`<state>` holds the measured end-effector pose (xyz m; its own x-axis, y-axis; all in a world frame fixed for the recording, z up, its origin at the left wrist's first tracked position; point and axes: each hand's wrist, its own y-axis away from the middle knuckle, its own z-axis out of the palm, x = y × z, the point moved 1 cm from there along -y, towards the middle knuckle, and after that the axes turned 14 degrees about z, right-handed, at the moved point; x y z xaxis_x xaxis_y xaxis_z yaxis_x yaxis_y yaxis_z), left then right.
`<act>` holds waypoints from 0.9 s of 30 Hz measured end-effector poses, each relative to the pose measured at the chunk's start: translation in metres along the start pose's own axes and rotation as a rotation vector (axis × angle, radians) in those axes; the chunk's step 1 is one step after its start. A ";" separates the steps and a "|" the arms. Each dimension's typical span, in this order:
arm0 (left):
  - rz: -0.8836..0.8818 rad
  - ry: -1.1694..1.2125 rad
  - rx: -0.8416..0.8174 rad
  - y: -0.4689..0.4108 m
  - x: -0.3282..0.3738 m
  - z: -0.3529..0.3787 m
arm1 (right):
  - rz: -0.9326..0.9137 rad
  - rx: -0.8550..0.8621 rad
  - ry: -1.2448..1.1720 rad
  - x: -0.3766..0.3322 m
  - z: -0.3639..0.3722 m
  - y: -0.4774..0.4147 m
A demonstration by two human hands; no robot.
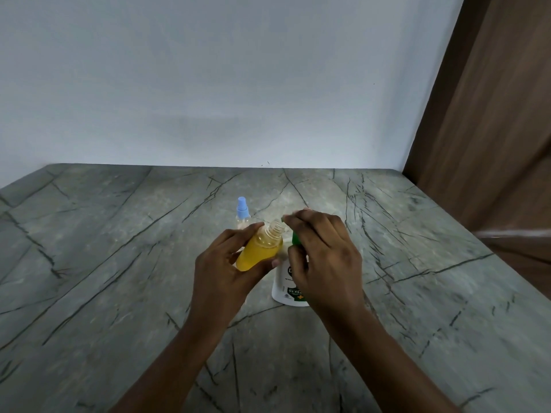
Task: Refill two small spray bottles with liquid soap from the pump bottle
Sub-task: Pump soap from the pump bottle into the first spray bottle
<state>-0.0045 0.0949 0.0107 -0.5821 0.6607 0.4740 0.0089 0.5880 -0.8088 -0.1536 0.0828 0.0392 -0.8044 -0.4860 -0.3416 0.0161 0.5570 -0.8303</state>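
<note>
Grey stone-patterned counter (119, 263) ran out under both forearms, and the work was being done above it rather than on it. Nearest, the left hand (220, 272) held a small spray bottle (259, 248) off the surface, fingers and thumb wrapped round its body. The bottle carried no spray top and showed yellow liquid up to about its shoulder. It was tilted so its bare threaded neck leaned toward the right hand, most likely to bring the mouth under the soap outlet. Just beside it, the right hand (325, 257) sat on top of the pump bottle (283, 289), which stood on the counter beneath that hand. Its fingers were curled over the green pump head (296, 239), with the thumb tucked in below, and the fingertips reached almost to the open neck. Whether the hand was pressing down could not be told, and the nozzle itself was hidden by the fingers. Beyond the left hand, the second spray bottle (242, 208) stood upright with its blue spray top on, apart from both hands and apparently waiting its turn. Farther off rose a plain pale wall (208, 84), and a brown wooden panel (492, 114) stood far out past the right hand.
</note>
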 end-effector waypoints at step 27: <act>-0.011 -0.005 0.000 -0.001 0.000 -0.001 | -0.044 -0.015 -0.004 0.002 0.006 0.009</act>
<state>-0.0038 0.0954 0.0117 -0.5861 0.6517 0.4814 0.0022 0.5954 -0.8034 -0.1515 0.0834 0.0285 -0.8018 -0.5130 -0.3064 -0.0285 0.5449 -0.8380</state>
